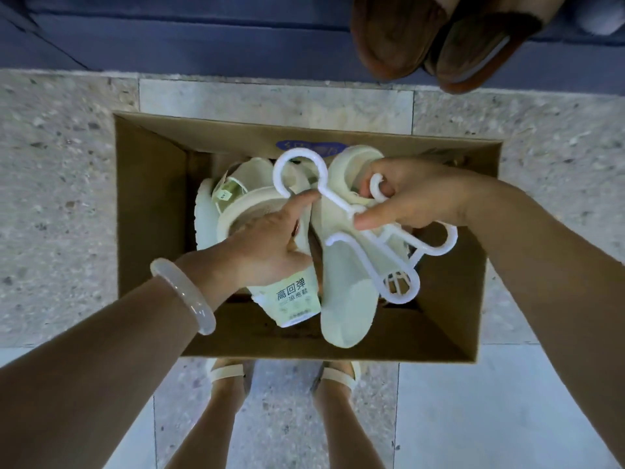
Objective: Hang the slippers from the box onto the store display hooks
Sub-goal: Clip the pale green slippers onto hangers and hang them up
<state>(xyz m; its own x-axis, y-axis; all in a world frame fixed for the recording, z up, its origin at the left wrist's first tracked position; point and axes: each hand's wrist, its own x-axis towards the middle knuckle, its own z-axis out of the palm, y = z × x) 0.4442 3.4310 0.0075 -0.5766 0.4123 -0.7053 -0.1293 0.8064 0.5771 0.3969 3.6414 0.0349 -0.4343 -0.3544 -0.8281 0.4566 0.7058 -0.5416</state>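
Observation:
An open cardboard box (148, 198) stands on the floor below me. Over it I hold pale cream slippers. My left hand (267, 238) grips one slipper (287, 299) that carries a printed paper label, and its forefinger touches the stem of a white plastic hanger (297, 170). My right hand (412, 194) pinches white plastic hangers, with a second hanger (436, 245) hooked out to the right. Another cream slipper (348, 299) hangs sole-up between my hands. One more cream slipper (209, 218) with a tag lies inside the box at the left.
A pair of brown fuzzy slippers (439, 38) hangs at the top right, in front of a dark blue display base (203, 35). The floor is speckled stone tile (50, 198). My feet in sandals (230, 374) stand just behind the box.

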